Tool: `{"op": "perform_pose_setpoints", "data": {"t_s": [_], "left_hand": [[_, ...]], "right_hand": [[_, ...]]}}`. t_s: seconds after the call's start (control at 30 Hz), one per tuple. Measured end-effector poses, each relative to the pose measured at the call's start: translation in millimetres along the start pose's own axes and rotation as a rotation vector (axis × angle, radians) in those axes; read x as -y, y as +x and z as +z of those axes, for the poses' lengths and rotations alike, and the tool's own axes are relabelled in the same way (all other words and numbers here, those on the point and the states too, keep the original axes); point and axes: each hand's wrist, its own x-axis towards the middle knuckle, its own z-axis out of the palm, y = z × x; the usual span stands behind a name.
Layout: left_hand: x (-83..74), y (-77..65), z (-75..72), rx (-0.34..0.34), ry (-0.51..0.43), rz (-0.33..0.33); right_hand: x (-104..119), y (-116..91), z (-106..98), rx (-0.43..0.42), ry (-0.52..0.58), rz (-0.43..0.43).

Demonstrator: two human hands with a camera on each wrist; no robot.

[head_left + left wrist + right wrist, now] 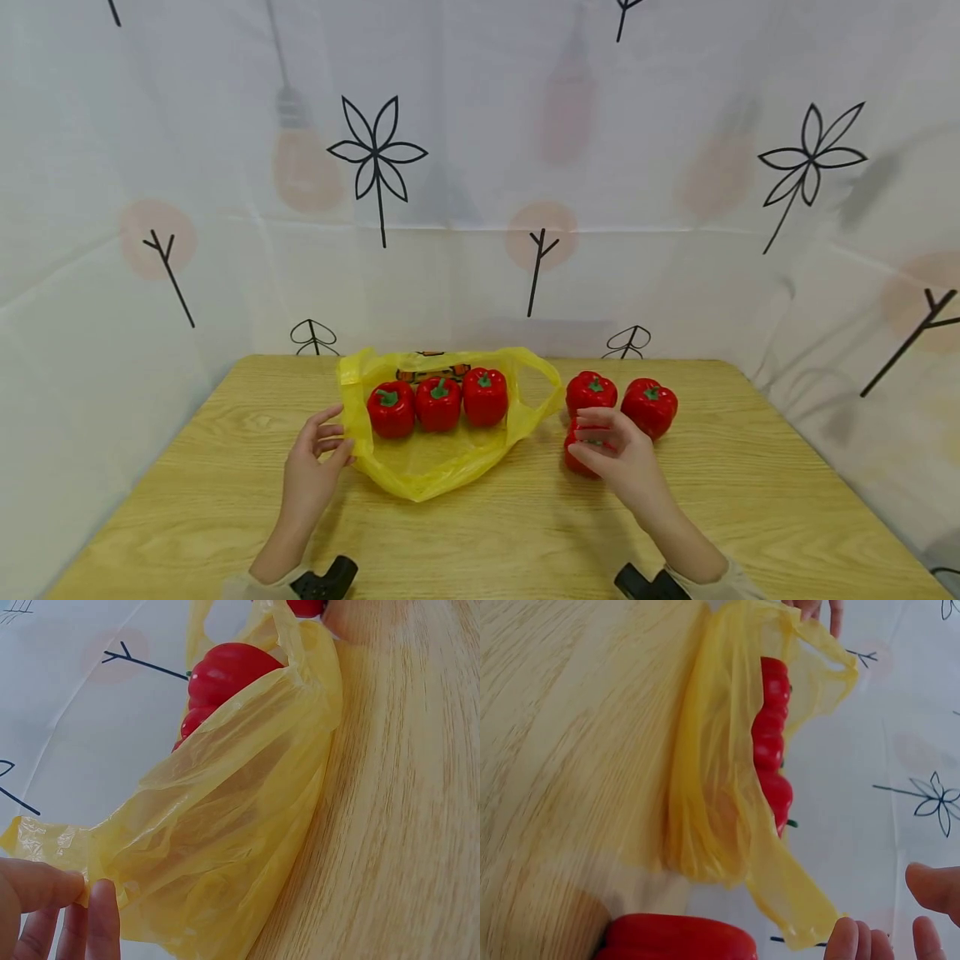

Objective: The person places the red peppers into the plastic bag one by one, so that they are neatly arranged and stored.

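Note:
A yellow plastic bag (423, 483) lies with its mouth spread toward me, and three red bell peppers (438, 405) stand in a row inside it. At its left rim my left hand (311, 471) pinches the thin plastic between thumb and fingers (105, 919). My right hand (628, 462) hovers over the nearest of three loose bell peppers (577, 457) right of the bag, partly covering it. In the right wrist view, its thumb and fingers (843, 941) are apart with nothing between them, and a red pepper (679, 937) shows below.
Behind the near loose pepper stand two more, a left one (588, 390) and a right one (651, 408). The bag's right handle loop (553, 392) reaches close to them. A wooden table (465, 550) carries everything, with a patterned white cloth (465, 283) hanging behind.

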Motion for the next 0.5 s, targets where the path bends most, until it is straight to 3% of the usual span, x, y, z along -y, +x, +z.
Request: {"op": "perform_pose_setpoints", "data": {"t_s": [0.5], "left_hand": [[0.9,0.6,-0.8,-0.001,-0.004,0.008]], "right_hand": [[-12.0,-4.7,-22.3,-0.053,-0.069,0.033]]}}
